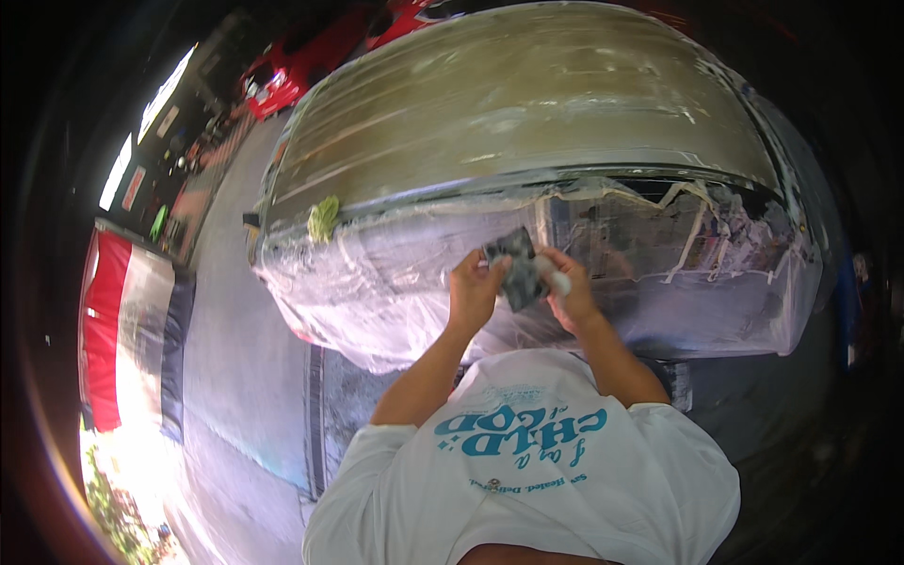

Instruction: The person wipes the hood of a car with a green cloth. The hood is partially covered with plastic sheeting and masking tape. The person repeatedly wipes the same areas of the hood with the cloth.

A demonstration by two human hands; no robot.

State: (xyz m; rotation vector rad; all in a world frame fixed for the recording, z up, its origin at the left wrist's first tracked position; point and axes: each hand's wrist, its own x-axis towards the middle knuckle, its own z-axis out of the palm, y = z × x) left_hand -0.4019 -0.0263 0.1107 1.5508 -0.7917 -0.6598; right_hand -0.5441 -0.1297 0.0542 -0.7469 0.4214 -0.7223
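Observation:
In front of my chest, both hands hold a dark grey sheet [517, 273] that looks like sandpaper, with paler smudges on its face. My left hand [476, 294] pinches its left edge between thumb and fingers. On the opposite side, my right hand [573, 299] is closed by the sheet's right edge. A small whitish pad or block [558, 282] also shows among the right fingers; its kind is unclear. Just beyond the hands stands a vehicle whose side is wrapped in clear masking film [405, 273]. Its bare roof [508, 113] is dull olive-brown with pale streaks.
A crumpled yellow-green cloth [323, 218] lies on the roof's near left edge. Masking paper and tape [692, 231] cover the vehicle's right part, torn in places. Red cars [282, 80] stand at the far left. A red and white banner [108, 330] hangs left of the concrete floor [235, 348].

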